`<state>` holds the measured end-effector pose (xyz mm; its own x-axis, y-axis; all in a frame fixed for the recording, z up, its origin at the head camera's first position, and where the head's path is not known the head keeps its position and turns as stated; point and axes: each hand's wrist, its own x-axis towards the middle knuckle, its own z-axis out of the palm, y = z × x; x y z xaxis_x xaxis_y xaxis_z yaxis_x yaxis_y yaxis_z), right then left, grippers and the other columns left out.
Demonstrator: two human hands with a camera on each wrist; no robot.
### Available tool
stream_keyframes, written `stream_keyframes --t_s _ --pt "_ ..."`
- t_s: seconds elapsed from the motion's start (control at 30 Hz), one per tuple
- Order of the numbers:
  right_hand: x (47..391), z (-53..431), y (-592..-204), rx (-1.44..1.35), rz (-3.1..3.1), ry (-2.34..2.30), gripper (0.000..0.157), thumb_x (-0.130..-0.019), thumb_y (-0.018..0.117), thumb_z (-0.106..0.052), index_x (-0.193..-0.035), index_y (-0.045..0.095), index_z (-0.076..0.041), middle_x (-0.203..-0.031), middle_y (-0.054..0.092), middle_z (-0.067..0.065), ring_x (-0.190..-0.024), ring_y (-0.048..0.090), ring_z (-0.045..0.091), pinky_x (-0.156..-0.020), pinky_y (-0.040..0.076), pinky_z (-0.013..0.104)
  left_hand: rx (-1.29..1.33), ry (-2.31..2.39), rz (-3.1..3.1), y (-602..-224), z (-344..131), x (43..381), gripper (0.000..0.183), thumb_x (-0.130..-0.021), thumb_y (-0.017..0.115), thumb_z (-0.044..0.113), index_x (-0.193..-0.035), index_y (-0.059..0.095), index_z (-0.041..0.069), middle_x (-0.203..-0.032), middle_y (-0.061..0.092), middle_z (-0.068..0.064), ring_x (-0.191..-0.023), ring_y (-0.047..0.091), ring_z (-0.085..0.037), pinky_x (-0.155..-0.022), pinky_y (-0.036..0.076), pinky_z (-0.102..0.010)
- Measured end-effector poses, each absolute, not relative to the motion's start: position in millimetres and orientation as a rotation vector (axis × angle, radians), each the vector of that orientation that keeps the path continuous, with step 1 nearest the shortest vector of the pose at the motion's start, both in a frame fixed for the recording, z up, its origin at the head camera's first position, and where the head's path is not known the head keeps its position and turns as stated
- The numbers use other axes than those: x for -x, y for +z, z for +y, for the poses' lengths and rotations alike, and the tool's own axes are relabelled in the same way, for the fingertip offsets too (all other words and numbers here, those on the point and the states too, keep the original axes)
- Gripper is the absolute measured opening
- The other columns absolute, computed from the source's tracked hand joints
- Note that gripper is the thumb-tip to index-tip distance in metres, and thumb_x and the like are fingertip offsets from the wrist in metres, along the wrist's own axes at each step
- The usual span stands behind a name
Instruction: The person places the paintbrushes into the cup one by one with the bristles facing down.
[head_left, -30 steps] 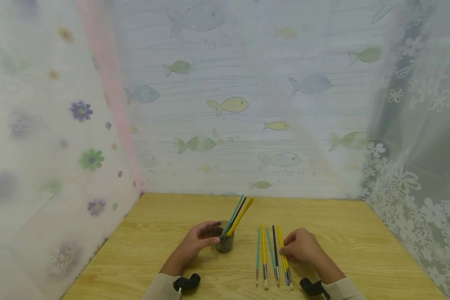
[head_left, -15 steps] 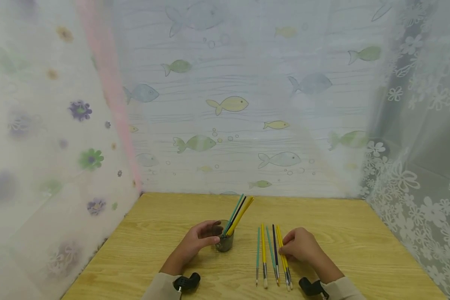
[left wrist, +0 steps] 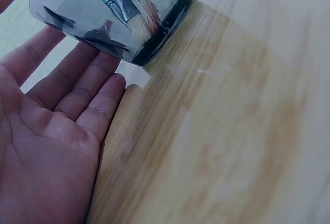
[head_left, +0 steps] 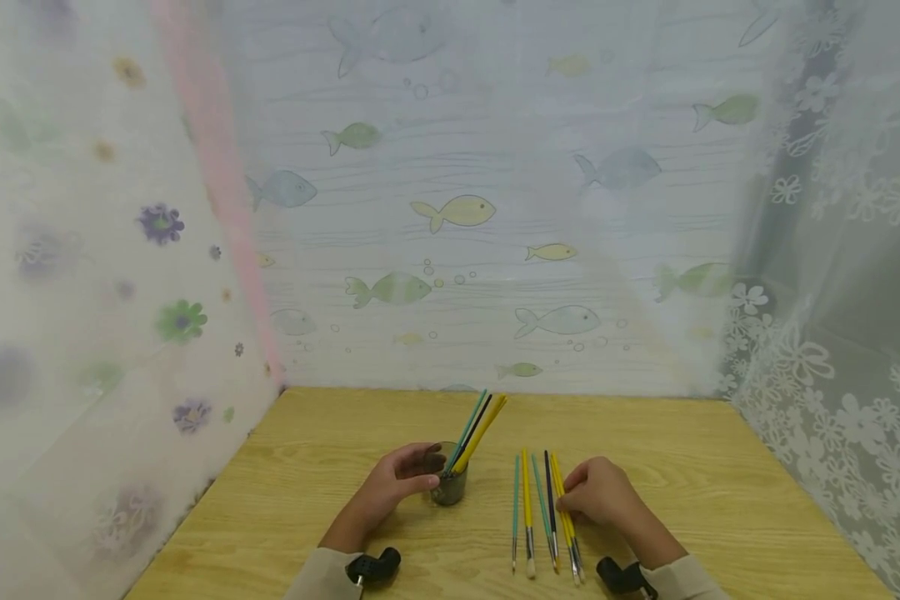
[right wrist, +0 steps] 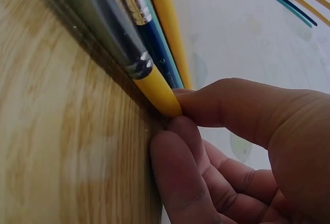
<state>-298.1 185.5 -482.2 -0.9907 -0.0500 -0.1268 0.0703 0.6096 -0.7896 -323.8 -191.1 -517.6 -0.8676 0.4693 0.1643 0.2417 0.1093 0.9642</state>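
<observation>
We judge the pair of yellow brushes (head_left: 567, 523) to be light and stiff, their painted handles smooth enough to roll under a loose fingertip, with only the bristles soft and easily splayed. They lie side by side on the wooden table (head_left: 307, 425), bristle ends toward us, at the right end of a row with a dark brush (head_left: 551, 500) just beside them. The handle looks the best place to hold, clear of metal collar and bristles. There our right hand (head_left: 603, 496) pinches between thumb and fingertips, back of the hand upward, forearm slanting in from the lower right; whether the pinch takes one brush or both, we cannot tell. Our left hand (head_left: 393, 479) curves round the clear cup (head_left: 450, 490) from the left, thumb on the near side, fingers along the far side, palm facing it and the little finger low by the table. The cup stands upright and is probably slippery and perhaps breakable, so we favour a light, wide hold on its wall. The brushes in the cup (head_left: 478, 433) lean right, bristles down, and their long handles could make it top-heavy.
</observation>
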Motion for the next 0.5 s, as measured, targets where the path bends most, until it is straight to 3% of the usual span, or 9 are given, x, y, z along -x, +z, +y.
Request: stream_keyframes --t_s 0.5 --pt "303.4 201.7 -486.5 0.072 2.547 -1.431 0.030 -0.082 0.086 -0.009 -0.104 0.073 0.005 -0.088 0.074 0.011 -0.072 0.073 0.021 -0.063 0.063 0.038 -0.694 1.864 2.174 -515.9 -190.3 323.1 0.060 -0.102 0.067 0.018 -0.156 0.044 0.005 -0.151 0.055 -0.018 -0.139 0.054 -0.035 -0.103 0.052 -0.024"
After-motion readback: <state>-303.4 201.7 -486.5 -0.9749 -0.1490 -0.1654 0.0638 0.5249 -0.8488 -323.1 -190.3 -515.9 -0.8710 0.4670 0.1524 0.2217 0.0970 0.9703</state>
